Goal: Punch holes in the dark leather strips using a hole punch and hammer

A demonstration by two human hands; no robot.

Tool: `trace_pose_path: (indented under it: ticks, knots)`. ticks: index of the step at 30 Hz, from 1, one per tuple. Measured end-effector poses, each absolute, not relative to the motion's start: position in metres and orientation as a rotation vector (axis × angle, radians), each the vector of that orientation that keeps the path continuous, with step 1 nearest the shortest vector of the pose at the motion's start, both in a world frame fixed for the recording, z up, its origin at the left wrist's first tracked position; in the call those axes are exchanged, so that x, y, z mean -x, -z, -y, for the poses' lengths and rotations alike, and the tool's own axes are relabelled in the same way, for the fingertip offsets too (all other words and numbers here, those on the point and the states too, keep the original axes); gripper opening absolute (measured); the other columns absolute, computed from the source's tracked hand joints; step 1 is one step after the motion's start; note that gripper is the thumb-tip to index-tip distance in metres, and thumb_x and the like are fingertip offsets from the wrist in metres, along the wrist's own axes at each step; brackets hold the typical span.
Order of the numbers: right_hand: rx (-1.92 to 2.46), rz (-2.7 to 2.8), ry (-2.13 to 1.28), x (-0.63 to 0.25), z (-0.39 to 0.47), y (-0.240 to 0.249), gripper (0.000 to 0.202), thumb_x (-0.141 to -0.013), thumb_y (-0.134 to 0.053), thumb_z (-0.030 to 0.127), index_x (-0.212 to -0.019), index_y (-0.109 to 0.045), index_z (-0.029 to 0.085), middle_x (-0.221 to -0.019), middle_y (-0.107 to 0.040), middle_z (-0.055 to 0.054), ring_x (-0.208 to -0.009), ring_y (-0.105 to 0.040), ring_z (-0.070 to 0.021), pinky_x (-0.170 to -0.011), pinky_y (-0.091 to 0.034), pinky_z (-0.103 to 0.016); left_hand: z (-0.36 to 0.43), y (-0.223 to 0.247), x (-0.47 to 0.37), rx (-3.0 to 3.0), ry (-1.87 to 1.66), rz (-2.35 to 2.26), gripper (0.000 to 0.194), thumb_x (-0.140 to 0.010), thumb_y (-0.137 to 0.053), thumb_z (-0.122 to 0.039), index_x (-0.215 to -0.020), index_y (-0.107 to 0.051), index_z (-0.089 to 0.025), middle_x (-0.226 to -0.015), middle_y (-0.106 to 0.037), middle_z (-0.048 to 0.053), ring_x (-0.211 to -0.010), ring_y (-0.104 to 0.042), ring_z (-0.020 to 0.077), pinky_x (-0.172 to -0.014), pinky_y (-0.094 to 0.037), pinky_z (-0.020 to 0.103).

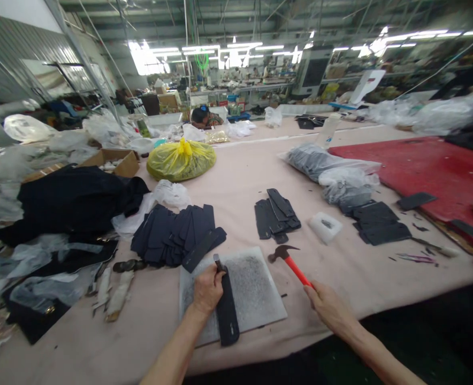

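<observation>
In the head view, we see the left hand [208, 289] pinching a short, dark metal rod tool [219, 263] between thumb and fingers, over the far end of a long navy strip with rounded corners [227, 310]. The strip lies on a square, whitish, grey-scuffed board [260, 291] by the near edge of the pink cloth-covered tabletop [240, 187]; we judge that the board is there to shield the cloth. The rod's lower tip is hidden, so we cannot tell whether it touches the strip. The right hand [325, 302] is wrapped round the bright orange handle of a brown-headed claw hammer [296, 267], its head beyond the board's right edge, probably held aside to leave the rod's top in sight. A fanned pile of navy strips [174, 235] sits just beyond the board's far left corner, seemingly within the left hand's reach, while a smaller dark stack [276, 215] and a white translucent block [325, 228] lie beyond its far right corner. Along its right side, a stretch of cloth reaching towards another dark stack [383, 223] gives the hammer room sideways; the near edge is tighter, with the strip's near end close to the tabletop's front.
</observation>
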State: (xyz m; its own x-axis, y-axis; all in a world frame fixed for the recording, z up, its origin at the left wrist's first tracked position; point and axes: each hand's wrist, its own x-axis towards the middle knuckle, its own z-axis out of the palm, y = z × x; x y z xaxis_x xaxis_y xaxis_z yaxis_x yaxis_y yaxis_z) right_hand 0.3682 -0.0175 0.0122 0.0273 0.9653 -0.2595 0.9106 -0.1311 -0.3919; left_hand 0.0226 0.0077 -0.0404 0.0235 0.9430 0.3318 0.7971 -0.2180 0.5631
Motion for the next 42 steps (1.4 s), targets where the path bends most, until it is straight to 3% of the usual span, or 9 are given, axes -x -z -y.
trace_pose_path:
  ticks: [3,5,9,15,21,27,31,34,42]
  knots:
    - [2.115,2.064,-0.322,-0.354,0.022,-0.001,0.031,-0.093,-0.038,0.026,-0.111,-0.057,0.011,-0.107,-0.065,-0.021,-0.089,-0.061,-0.0306,-0.077,-0.046,-0.044,-0.008,0.041,-0.022,-2.067,-0.957,-1.822,0.017,-0.091,-0.047,-0.024,-0.092,-0.064,-0.02,-0.084,-0.072,0.007,-0.078,-0.07,0.0229,-0.07,-0.053,0.032]
    - [1.881,2.16,-0.22,-0.324,0.022,-0.009,0.037,-0.091,-0.044,0.024,-0.124,-0.054,0.012,-0.128,-0.056,-0.021,-0.112,-0.055,-0.0332,-0.093,-0.043,-0.049,-0.008,0.041,-0.022,-2.063,-0.948,-1.841,0.017,-0.091,-0.047,-0.025,-0.092,-0.065,-0.021,-0.083,-0.072,0.007,-0.077,-0.07,0.0225,-0.07,-0.053,0.031]
    - [1.341,2.412,-0.546,-0.249,0.029,-0.025,0.056,-0.088,-0.054,0.033,-0.141,-0.045,0.016,-0.148,-0.044,-0.013,-0.138,-0.034,-0.0302,-0.113,-0.025,-0.051,-0.008,0.038,-0.022,-2.061,-0.924,-1.863,0.019,-0.091,-0.047,-0.026,-0.089,-0.065,-0.022,-0.08,-0.071,0.006,-0.073,-0.069,0.0219,-0.068,-0.053,0.03]
    - [1.112,2.573,-0.788,-0.205,0.05,-0.014,0.082,-0.084,-0.058,0.045,-0.152,-0.027,0.011,-0.158,-0.025,-0.013,-0.147,-0.011,-0.0312,-0.119,0.0,-0.054,-0.014,0.025,-0.022,-1.823,-0.991,-1.859,0.02,-0.089,-0.047,-0.029,-0.087,-0.065,-0.02,-0.08,-0.071,0.005,-0.074,-0.067,0.0204,-0.069,-0.05,0.029]
    - [1.078,2.626,-0.827,-0.214,0.045,-0.012,0.093,-0.08,-0.062,0.052,-0.153,-0.024,0.011,-0.16,-0.019,-0.012,-0.148,-0.007,-0.0321,-0.119,0.0,-0.055,-0.021,0.009,-0.011,-1.488,-1.192,-1.962,0.027,-0.087,-0.052,-0.041,-0.083,-0.064,-0.017,-0.076,-0.07,0.004,-0.071,-0.064,0.0199,-0.066,-0.048,0.028]
    - [0.985,2.655,-0.835,-0.218,0.042,-0.012,0.09,-0.082,-0.06,0.055,-0.152,-0.026,0.012,-0.159,-0.022,-0.013,-0.147,-0.011,-0.0326,-0.117,0.005,-0.056,-0.001,0.012,-0.008,-1.538,-1.175,-1.825,0.022,-0.087,-0.052,-0.035,-0.085,-0.065,-0.017,-0.075,-0.07,0.003,-0.07,-0.065,0.0189,-0.066,-0.05,0.028]
    - [1.136,2.48,-0.762,-0.21,0.024,-0.02,0.052,-0.089,-0.055,0.038,-0.137,-0.05,0.019,-0.144,-0.047,-0.012,-0.133,-0.038,-0.0286,-0.115,-0.016,-0.05,0.008,0.024,-0.009,-1.607,-1.13,-1.801,0.022,-0.089,-0.05,-0.032,-0.089,-0.068,-0.018,-0.085,-0.073,0.005,-0.08,-0.069,0.0214,-0.074,-0.053,0.031]
    - [1.417,2.317,-0.688,-0.195,-0.002,-0.021,0.029,-0.091,-0.049,0.02,-0.118,-0.062,0.022,-0.119,-0.061,-0.009,-0.113,-0.053,-0.023,-0.098,-0.035,-0.036,0.009,0.031,-0.009,-1.685,-1.113,-1.811,0.023,-0.089,-0.05,-0.03,-0.093,-0.07,-0.019,-0.092,-0.075,0.007,-0.086,-0.07,0.0237,-0.078,-0.055,0.034]
    - [1.572,2.314,-0.655,-0.164,-0.035,-0.008,0.016,-0.086,-0.056,0.019,-0.095,-0.069,0.021,-0.098,-0.065,-0.007,-0.096,-0.057,-0.0222,-0.081,-0.035,-0.032,0.012,0.034,-0.008,-1.75,-1.126,-1.752,0.024,-0.089,-0.049,-0.024,-0.1,-0.069,-0.019,-0.101,-0.075,0.007,-0.095,-0.07,0.0241,-0.086,-0.056,0.036]
